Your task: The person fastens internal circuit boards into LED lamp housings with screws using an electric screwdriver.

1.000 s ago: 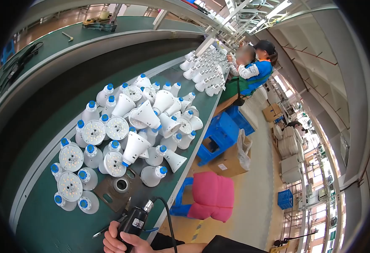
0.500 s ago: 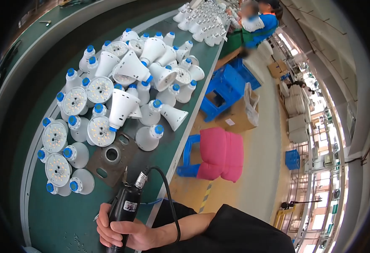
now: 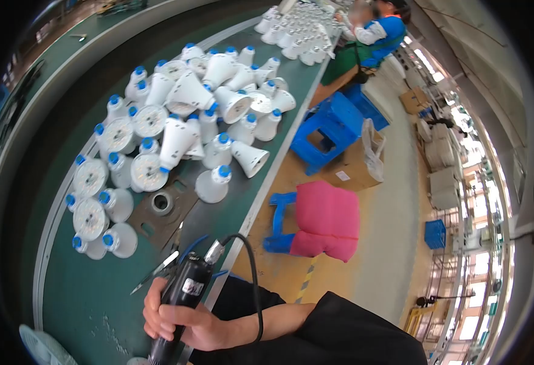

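My right hand is wrapped round a black electric screwdriver with a cable at its upper end, low over the bench's near edge. Beside the tool lie tweezers on the green bench. A dark metal plate with a round hole lies beyond the tool. Behind it stand and lie several white bulb housings with blue caps, some showing round LED boards. At the bottom left edge is a pale cap-like or sleeve-like shape. My left hand does not show.
Small screws are scattered on the bench. More white housings stand at its far end, near a person in blue. Right of the bench are a pink-covered stool, blue stools and a cardboard box.
The view has shifted a little. The tweezers beside the screwdriver now show more fully, and the pale shape at the bottom left shows more. My right hand still holds the screwdriver.
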`<action>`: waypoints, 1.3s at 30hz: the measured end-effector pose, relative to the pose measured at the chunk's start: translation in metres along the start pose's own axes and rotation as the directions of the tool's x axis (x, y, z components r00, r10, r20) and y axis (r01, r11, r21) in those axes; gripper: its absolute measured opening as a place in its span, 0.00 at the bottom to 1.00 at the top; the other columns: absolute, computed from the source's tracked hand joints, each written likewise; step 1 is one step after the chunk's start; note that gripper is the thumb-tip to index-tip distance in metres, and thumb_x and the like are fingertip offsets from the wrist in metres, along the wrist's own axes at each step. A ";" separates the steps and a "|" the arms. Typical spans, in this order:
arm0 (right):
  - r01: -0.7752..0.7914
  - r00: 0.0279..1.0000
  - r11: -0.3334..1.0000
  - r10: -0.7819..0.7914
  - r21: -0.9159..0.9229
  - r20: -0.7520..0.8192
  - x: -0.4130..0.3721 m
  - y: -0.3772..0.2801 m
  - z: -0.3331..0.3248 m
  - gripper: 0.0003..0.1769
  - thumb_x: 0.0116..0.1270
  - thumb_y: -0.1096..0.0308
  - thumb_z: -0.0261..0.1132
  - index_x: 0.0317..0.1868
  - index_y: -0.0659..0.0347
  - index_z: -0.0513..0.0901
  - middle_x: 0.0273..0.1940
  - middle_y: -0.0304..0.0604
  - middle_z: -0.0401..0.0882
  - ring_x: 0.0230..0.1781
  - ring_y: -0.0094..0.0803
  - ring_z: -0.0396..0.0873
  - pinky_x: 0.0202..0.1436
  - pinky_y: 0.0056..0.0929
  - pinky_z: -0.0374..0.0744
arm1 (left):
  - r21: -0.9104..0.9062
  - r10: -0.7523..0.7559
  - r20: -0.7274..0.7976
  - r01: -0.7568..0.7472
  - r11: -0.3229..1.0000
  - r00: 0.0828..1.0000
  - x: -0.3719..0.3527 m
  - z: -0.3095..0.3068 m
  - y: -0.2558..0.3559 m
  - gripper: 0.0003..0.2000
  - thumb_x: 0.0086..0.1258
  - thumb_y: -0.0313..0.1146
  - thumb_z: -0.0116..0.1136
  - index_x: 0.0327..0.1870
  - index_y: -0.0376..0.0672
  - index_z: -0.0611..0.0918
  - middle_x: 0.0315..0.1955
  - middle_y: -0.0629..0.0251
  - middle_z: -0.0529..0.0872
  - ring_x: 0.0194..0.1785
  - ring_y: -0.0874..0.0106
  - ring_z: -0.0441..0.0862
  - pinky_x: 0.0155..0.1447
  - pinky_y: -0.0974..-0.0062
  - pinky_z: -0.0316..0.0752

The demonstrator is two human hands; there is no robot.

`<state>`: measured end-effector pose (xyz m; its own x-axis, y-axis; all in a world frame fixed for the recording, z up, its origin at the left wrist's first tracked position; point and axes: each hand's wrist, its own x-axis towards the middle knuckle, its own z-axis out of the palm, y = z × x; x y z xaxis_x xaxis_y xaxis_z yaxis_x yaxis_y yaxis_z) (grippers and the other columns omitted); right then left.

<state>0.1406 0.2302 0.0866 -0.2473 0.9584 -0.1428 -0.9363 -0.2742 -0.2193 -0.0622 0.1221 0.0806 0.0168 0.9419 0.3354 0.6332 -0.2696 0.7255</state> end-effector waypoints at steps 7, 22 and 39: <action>0.143 0.989 0.983 -0.137 -0.111 0.057 -0.001 -0.014 -0.011 0.15 0.76 0.54 0.64 0.40 0.53 0.71 0.23 0.28 0.64 0.25 0.19 0.64 0.40 0.27 0.70 | 0.178 -0.070 -0.420 0.158 0.971 0.905 -0.034 0.016 -0.014 0.48 0.65 0.71 0.60 0.65 0.26 0.73 0.59 0.43 0.81 0.61 0.51 0.79 0.64 0.55 0.75; 0.182 0.966 0.965 -0.139 -0.189 0.220 -0.022 0.009 -0.013 0.16 0.75 0.57 0.66 0.45 0.55 0.69 0.27 0.30 0.66 0.27 0.20 0.66 0.46 0.25 0.72 | 0.137 -0.264 -0.306 0.317 0.939 0.915 -0.066 0.025 -0.050 0.48 0.51 0.18 0.78 0.77 0.34 0.63 0.43 0.59 0.86 0.43 0.69 0.86 0.50 0.73 0.81; 0.219 0.946 0.925 -0.124 -0.310 0.299 -0.027 0.024 -0.002 0.15 0.76 0.55 0.65 0.46 0.55 0.70 0.27 0.29 0.67 0.26 0.19 0.67 0.42 0.24 0.70 | -0.119 -0.321 -0.375 0.298 0.947 0.869 -0.060 0.039 -0.045 0.38 0.53 0.23 0.79 0.68 0.32 0.72 0.52 0.59 0.83 0.43 0.71 0.83 0.51 0.74 0.79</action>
<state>0.1254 0.1980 0.0828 -0.1930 0.9644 0.1810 -0.8429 -0.0685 -0.5337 -0.0615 0.0851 0.0044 -0.4793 0.8304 0.2842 0.5123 0.0019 0.8588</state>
